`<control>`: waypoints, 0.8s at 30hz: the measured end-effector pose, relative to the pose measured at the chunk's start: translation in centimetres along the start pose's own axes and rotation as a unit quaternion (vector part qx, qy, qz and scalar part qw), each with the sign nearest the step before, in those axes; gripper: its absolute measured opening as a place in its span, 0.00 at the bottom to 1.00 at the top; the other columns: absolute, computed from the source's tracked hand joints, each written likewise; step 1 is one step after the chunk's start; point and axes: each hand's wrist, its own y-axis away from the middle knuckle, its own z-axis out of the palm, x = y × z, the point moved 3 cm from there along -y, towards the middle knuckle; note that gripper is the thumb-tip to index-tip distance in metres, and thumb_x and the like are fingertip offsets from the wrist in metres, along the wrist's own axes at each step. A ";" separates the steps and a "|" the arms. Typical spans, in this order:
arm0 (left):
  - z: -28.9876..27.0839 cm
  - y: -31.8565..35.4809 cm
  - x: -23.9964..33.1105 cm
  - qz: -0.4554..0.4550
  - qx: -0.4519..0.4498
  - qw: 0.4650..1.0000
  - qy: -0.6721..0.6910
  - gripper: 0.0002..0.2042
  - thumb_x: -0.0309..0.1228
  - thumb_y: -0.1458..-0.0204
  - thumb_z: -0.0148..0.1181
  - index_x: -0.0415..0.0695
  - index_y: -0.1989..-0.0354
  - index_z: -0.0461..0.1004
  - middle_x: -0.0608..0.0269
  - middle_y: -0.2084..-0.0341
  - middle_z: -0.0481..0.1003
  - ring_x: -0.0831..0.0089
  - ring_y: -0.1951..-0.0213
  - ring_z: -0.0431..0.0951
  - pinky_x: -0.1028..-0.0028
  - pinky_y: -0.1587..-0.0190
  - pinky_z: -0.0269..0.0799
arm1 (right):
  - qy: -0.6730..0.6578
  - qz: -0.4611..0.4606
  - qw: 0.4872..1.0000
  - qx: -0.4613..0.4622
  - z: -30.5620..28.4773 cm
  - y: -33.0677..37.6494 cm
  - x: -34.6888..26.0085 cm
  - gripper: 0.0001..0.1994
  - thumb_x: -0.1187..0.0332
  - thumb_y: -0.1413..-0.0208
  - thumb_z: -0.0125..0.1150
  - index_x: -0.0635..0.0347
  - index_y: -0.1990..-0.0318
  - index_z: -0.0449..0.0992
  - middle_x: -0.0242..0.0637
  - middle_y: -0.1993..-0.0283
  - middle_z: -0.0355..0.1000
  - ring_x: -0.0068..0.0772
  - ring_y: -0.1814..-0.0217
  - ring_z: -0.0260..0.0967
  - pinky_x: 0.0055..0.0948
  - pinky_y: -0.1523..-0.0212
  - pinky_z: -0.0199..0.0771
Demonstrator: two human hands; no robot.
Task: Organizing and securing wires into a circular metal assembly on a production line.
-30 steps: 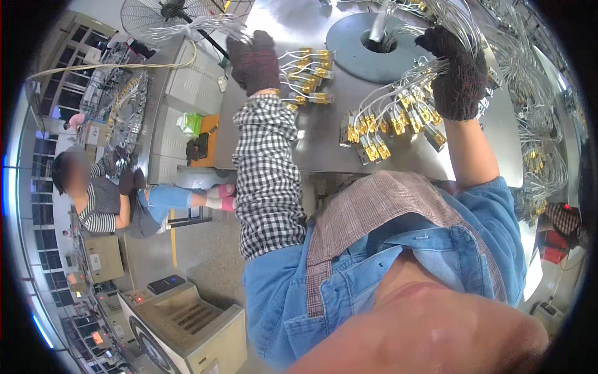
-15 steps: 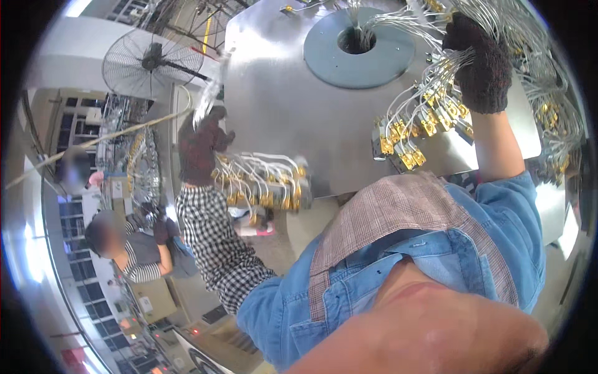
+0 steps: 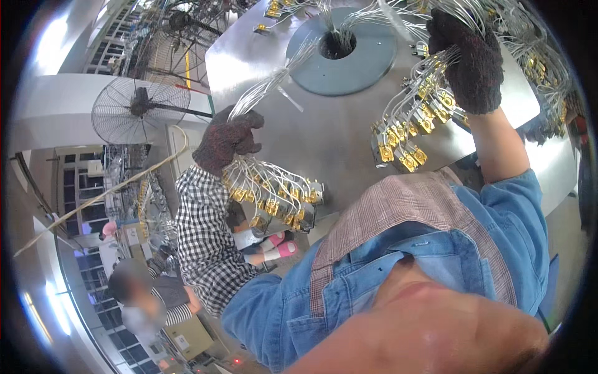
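Note:
My left hand (image 3: 227, 140), in a dark knitted glove, is closed round a bundle of white wires at the left edge of the metal table. Brass-coloured terminals in dark housings (image 3: 274, 199) hang from the bundle below the hand, and its free wires (image 3: 268, 87) stretch up toward the round disc. My right hand (image 3: 470, 65), gloved too, grips a second bundle of white wires over the right part of the table. From it a cluster of brass terminals (image 3: 420, 121) hangs down to the left. The fingertips of the right hand are partly hidden by wires.
A grey-blue disc (image 3: 305, 71) with a central hole, wires running into it, lies on the metal table (image 3: 342, 137). More wire bundles (image 3: 539, 68) hang beyond the right edge. A large fan (image 3: 140, 103) stands at the left. A co-worker (image 3: 165, 299) is at a bench, lower left.
My left hand has moved right and inward with its wire bundle, whose free wires now extend toward the disc. The right hand keeps its grip. The whole view has shifted slightly.

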 end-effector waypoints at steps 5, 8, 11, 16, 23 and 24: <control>0.4 -3.2 1.3 -0.040 -0.016 0.996 -0.081 0.14 0.32 0.56 0.54 0.37 0.63 0.67 0.66 0.82 0.65 0.81 0.86 0.61 0.74 0.73 0.72 | -0.388 0.372 0.835 0.115 0.3 1.8 0.7 0.07 0.71 0.56 0.57 0.61 0.68 0.69 0.32 0.80 0.65 0.23 0.83 0.61 0.21 0.83 0.61; 0.4 -4.5 1.8 -0.059 -0.069 0.993 -0.071 0.13 0.33 0.56 0.54 0.37 0.65 0.67 0.67 0.83 0.64 0.82 0.87 0.58 0.74 0.73 0.71 | -0.381 0.379 0.840 0.073 0.2 1.9 0.7 0.08 0.70 0.56 0.56 0.63 0.68 0.69 0.33 0.80 0.65 0.23 0.83 0.62 0.21 0.84 0.61; 0.0 -5.9 1.4 -0.103 -0.088 0.987 -0.082 0.12 0.33 0.55 0.55 0.38 0.67 0.66 0.67 0.79 0.66 0.83 0.87 0.56 0.72 0.75 0.69 | -0.358 0.351 0.864 0.045 0.2 1.8 0.1 0.10 0.69 0.54 0.55 0.66 0.67 0.69 0.34 0.80 0.66 0.24 0.82 0.63 0.21 0.84 0.62; -1.7 -6.3 0.4 -0.036 -0.081 0.993 -0.080 0.11 0.33 0.54 0.53 0.37 0.67 0.67 0.67 0.80 0.65 0.83 0.88 0.55 0.74 0.77 0.67 | -0.417 0.281 0.861 0.069 0.7 2.8 1.6 0.11 0.68 0.53 0.55 0.67 0.66 0.68 0.36 0.78 0.67 0.26 0.82 0.65 0.22 0.83 0.64; -5.1 -5.7 0.7 0.060 0.053 0.996 0.044 0.10 0.30 0.55 0.52 0.36 0.68 0.69 0.71 0.91 0.55 0.82 0.89 0.54 0.75 0.77 0.65 | -0.383 0.338 0.847 0.147 -0.2 3.0 2.2 0.12 0.65 0.52 0.53 0.66 0.64 0.68 0.37 0.77 0.67 0.26 0.82 0.64 0.21 0.84 0.64; -5.8 -5.8 0.7 0.090 0.072 0.990 0.081 0.10 0.30 0.56 0.52 0.36 0.68 0.69 0.71 0.90 0.55 0.81 0.89 0.54 0.74 0.76 0.65 | -0.436 0.333 0.822 0.152 -0.6 2.6 2.0 0.12 0.65 0.51 0.53 0.66 0.64 0.68 0.37 0.78 0.67 0.27 0.83 0.63 0.20 0.84 0.64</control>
